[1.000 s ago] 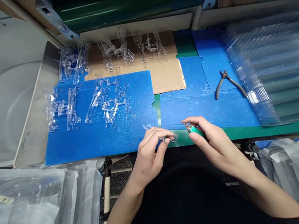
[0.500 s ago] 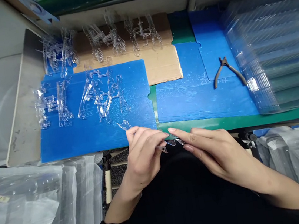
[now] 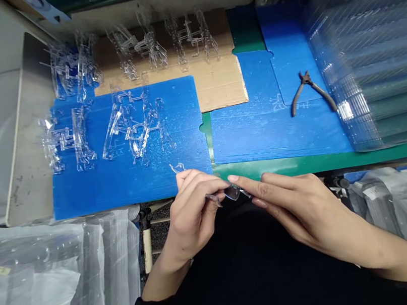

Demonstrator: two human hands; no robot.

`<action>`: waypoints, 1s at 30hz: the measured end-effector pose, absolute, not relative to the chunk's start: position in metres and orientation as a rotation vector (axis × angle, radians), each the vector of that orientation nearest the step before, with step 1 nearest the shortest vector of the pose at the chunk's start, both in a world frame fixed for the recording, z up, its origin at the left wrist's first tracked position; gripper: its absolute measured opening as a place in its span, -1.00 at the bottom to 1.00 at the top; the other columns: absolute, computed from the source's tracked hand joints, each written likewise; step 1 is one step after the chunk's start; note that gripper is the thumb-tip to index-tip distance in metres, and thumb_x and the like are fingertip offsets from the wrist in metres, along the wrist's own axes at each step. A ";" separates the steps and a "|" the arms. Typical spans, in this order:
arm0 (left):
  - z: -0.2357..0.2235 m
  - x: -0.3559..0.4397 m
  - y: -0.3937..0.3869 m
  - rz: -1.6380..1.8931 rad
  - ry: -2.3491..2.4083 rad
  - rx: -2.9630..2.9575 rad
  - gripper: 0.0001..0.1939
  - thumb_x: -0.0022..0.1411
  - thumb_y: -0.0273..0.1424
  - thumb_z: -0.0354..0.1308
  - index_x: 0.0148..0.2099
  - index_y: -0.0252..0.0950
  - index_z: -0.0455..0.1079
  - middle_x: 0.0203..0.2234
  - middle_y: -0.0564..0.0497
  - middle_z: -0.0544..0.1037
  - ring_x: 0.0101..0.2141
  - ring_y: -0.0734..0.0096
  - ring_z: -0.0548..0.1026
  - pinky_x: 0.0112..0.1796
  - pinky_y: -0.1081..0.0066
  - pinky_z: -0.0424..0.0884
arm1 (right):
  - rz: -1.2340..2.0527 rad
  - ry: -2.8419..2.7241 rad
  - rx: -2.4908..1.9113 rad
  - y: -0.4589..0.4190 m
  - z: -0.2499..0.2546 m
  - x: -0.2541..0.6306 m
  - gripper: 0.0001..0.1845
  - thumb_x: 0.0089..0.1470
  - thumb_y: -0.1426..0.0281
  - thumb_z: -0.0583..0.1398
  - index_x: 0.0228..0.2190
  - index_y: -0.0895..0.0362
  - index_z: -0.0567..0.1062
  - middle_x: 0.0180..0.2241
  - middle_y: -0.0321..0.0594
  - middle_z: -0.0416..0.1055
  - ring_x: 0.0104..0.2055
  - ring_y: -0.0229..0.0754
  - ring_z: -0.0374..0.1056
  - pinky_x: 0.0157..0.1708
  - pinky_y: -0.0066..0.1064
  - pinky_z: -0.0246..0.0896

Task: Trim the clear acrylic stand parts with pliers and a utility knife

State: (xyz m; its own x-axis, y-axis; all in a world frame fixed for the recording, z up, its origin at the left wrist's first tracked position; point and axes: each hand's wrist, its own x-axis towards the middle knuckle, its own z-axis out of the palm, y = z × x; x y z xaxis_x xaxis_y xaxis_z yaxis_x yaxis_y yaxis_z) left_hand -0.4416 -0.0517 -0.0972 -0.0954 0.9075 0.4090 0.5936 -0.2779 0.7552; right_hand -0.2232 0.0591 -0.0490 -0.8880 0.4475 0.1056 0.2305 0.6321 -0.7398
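Note:
My left hand (image 3: 197, 209) is closed round a clear plastic part (image 3: 178, 168), whose tip sticks out beyond the knuckles; another clear piece shows below the fingers. Between both hands, over the table's front edge, a clear curved end (image 3: 233, 192) shows. My right hand (image 3: 291, 200) pinches at it between forefinger and thumb. Fingers hide most of the plastic, so I cannot tell whether these bits are one part. Beyond the left hand, several clear moulded parts on sprues (image 3: 139, 129) lie on a blue sheet (image 3: 189, 159).
Cutting pliers (image 3: 305, 81) lie with handles spread on the right blue sheet (image 3: 251, 138). A stack of clear plastic trays (image 3: 382, 69) stands at the right. More clear sprued parts (image 3: 149, 43) rest on cardboard (image 3: 220, 89) at the back. Plastic-wrapped stacks (image 3: 54, 277) flank me below the table.
The view has shifted slightly. Both hands stay together at the table's front edge, and the clear piece under my left fingers has turned a little and shows more.

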 end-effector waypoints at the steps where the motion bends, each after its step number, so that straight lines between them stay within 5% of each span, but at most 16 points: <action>1: -0.097 -0.442 -0.052 1.320 1.636 1.848 -0.86 0.56 -0.50 0.12 0.07 -0.24 0.45 -0.29 -0.03 0.59 -0.25 0.30 0.52 -0.12 0.18 0.31 | 1.119 -2.576 -0.558 0.059 -0.048 -0.223 -0.49 0.55 0.47 0.09 0.43 0.16 0.35 -0.25 -0.23 0.49 -0.40 -0.28 0.34 -0.46 -0.41 0.13; 11: -0.096 -0.440 -0.054 1.347 1.613 1.860 -0.86 0.52 -0.57 0.14 0.04 -0.30 0.45 -0.28 -0.04 0.58 -0.25 0.32 0.52 -0.13 0.18 0.29 | 1.227 -2.549 -0.587 0.061 -0.047 -0.221 -0.51 0.53 0.47 0.10 0.39 0.11 0.42 -0.21 -0.20 0.55 -0.36 -0.25 0.39 -0.38 -0.43 0.28; 24: -0.095 -0.440 -0.059 1.228 1.613 1.807 -0.84 0.55 -0.54 0.12 0.08 -0.25 0.45 -0.25 -0.02 0.59 -0.22 0.31 0.50 -0.09 0.18 0.24 | 0.776 -2.746 -0.629 0.063 -0.053 -0.220 -0.54 0.57 0.42 0.04 0.35 0.07 0.46 -0.33 -0.29 0.45 -0.52 -0.31 0.23 -0.54 -0.40 -0.02; 27: -0.095 -0.439 -0.059 1.219 1.591 1.752 -0.83 0.55 -0.54 0.13 0.08 -0.24 0.46 -0.24 -0.01 0.59 -0.21 0.32 0.50 -0.08 0.18 0.24 | 0.833 -2.730 -0.690 0.066 -0.056 -0.221 -0.54 0.58 0.36 0.04 0.38 0.02 0.40 -0.28 -0.26 0.51 -0.45 -0.26 0.36 -0.47 -0.40 0.13; 30: -0.097 -0.439 -0.060 1.245 1.496 1.609 -0.83 0.57 -0.52 0.09 0.08 -0.22 0.46 -0.23 0.00 0.59 -0.21 0.35 0.49 -0.07 0.22 0.27 | 0.945 -2.662 -0.796 0.069 -0.060 -0.222 -0.50 0.58 0.31 0.05 0.43 0.08 0.28 -0.02 -0.11 0.59 -0.15 -0.10 0.56 -0.22 -0.32 0.37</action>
State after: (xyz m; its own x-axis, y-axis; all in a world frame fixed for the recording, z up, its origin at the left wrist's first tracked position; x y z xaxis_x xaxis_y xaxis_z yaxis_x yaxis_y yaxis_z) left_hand -0.4388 -0.0596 -0.0966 -0.0787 0.9704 0.2282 0.4004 -0.1788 0.8987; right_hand -0.2222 0.0686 -0.0605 -0.8332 0.5528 0.0137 0.4204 0.6494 -0.6337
